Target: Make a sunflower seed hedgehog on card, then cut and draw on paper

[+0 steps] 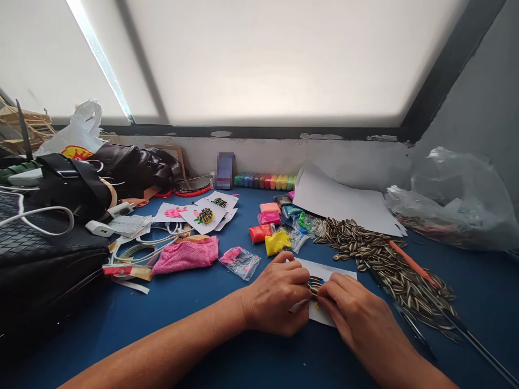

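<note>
Where the two bare hands meet in the head view, one white card (343, 272) lies flat on the blue tabletop (243, 346), bearing one cluster of striped sunflower seeds (314, 286) with blue material among them and one yellow patch (317, 306) near its lower edge. The left hand (279, 294), fingers curled, rests over the left side of the card; its fingertips are partly hidden, so whether it grips anything cannot be told. The right hand (352, 302) has its thumb and fingers drawn close together at the right edge of the cluster; whether a seed lies between them cannot be told.

Beyond the left hand stand four bright packets: one peach (270, 207), one magenta (269, 218), one red (260, 233) and one yellow (278, 243). One clear bag with pink pieces (240, 263) lies nearer, beside one pink cloth (186, 255). Farther back are three decorated cards: one pink design (175, 212), one yellow-and-blue (206, 216) and one dark green (219, 202).

To the right spreads one loose heap of sunflower seeds (357, 243), too many to count, with one orange stick (411, 263) across it. Two white charger plugs (99, 228) lie at far left.
</note>
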